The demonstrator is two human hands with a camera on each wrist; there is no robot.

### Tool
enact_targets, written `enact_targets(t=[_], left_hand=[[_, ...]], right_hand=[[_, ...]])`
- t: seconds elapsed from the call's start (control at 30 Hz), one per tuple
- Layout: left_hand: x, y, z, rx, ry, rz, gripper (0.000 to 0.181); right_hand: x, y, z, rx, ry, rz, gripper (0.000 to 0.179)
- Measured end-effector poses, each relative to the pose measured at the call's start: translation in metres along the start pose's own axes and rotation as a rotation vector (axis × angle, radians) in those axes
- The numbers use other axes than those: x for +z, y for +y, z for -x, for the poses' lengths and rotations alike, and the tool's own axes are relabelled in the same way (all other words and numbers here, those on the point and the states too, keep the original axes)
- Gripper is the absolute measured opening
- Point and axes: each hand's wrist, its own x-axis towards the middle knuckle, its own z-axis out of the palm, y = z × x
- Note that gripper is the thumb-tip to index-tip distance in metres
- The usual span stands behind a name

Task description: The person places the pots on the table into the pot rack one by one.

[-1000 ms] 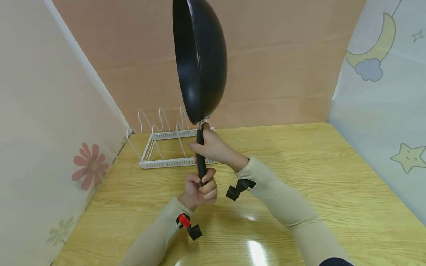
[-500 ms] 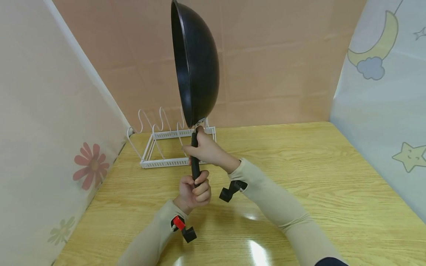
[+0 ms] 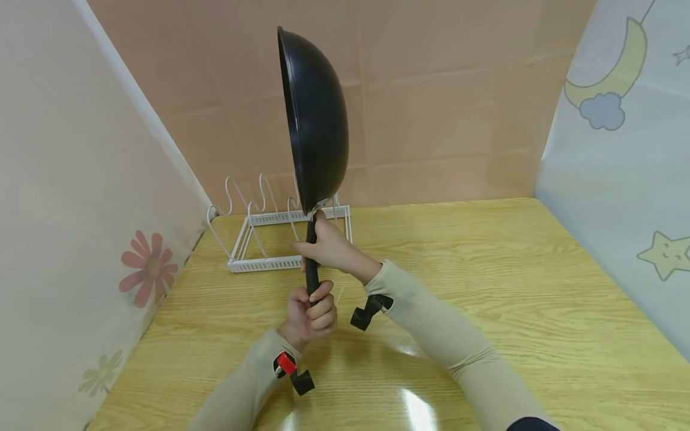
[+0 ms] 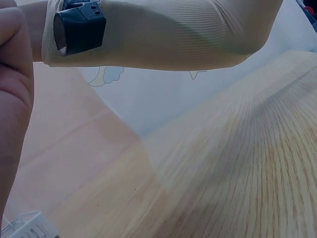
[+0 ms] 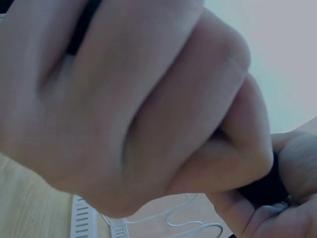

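Observation:
A black wok (image 3: 318,120) is held up on edge in the head view, its hollow side facing left and its handle (image 3: 312,263) pointing down. My left hand (image 3: 312,314) grips the lower end of that handle. Higher up, just under the metal joint with the pan, my right hand (image 3: 334,244) wraps round the handle with the thumb across it. In the right wrist view the curled fingers of the right hand (image 5: 138,99) fill most of the picture, with part of the left hand (image 5: 297,183) at the right edge. Behind the wok stands a white wire rack (image 3: 264,264), partly hidden.
The rack's upright wire loops stand at the back left of the wooden table (image 3: 458,287). A pale wall with a red flower (image 3: 148,269) rises on the left, a brown panel (image 3: 458,102) at the back, and a wall with a moon print on the right.
Both hands have moved slightly left with the wok between them. The wok has come lower, so its top rim now shows within the head view. Both grips stay the same.

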Motion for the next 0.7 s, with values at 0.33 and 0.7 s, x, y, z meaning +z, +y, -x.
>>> enact_targets(t=[0.33,0.7], left_hand=[[-0.004,0.002,0.009,-0.008,-0.001,0.011,0.020],[-0.007,0.004,0.015,-0.009,-0.024,0.009,0.018]], right_hand=[[0.003,0.008,-0.001,0.000,0.000,-0.030,0.039],[0.010,0.010,-0.004,0.045,0.019,-0.065,0.038]])
